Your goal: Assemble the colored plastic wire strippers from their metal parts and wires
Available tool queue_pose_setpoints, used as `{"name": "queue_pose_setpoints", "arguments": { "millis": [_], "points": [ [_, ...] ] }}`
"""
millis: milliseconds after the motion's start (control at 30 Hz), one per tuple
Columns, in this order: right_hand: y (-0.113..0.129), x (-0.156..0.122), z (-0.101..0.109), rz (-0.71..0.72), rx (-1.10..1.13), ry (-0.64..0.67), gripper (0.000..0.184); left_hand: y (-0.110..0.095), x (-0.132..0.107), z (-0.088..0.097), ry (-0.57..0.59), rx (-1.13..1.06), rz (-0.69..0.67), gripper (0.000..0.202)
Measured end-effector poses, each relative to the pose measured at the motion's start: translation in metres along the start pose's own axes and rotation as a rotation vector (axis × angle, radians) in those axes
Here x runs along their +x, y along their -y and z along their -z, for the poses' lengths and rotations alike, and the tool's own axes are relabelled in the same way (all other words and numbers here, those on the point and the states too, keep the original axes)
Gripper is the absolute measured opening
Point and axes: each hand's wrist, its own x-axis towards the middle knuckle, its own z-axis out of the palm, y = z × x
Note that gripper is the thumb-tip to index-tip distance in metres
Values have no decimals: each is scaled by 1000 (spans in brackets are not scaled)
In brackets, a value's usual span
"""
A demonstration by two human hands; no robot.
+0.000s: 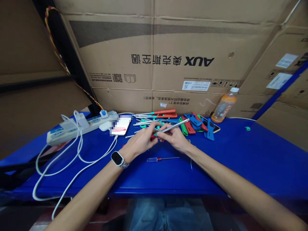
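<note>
Both hands meet over the middle of the table around a long-necked lighter [175, 125] with a silver metal tube and a red and green handle end. My left hand [143, 137], with a watch [117, 158] on its wrist, is closed on the handle end. Fingers of my right hand [176, 140] are wrapped round the lighter where the tube meets the handle; the tube points up to the right. Behind the hands lie several similar lighters with red handles [166, 112]. To the right is a heap of blue, red and green plastic handle shells [189, 126]. A small screwdriver [158, 159] lies nearer me.
A power strip [96, 121] with white cables [79, 144] runs along the left. Near it lies a phone [124, 125], its screen partly blurred. An orange drink bottle [225, 106] leans against the cardboard [168, 38] at the back. Another phone [216, 127] lies partly under the shells.
</note>
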Motion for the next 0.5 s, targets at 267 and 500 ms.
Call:
{"name": "queue_pose_setpoints", "arguments": {
  "millis": [267,500],
  "points": [
    [8,-2,-3,54,-65,-112,43,-5,19,-3,-240,-716,2,30],
    [4,-13,-15,6,-396,93,37,-10,33,-5,-493,-1464,168,34]
  ]
}}
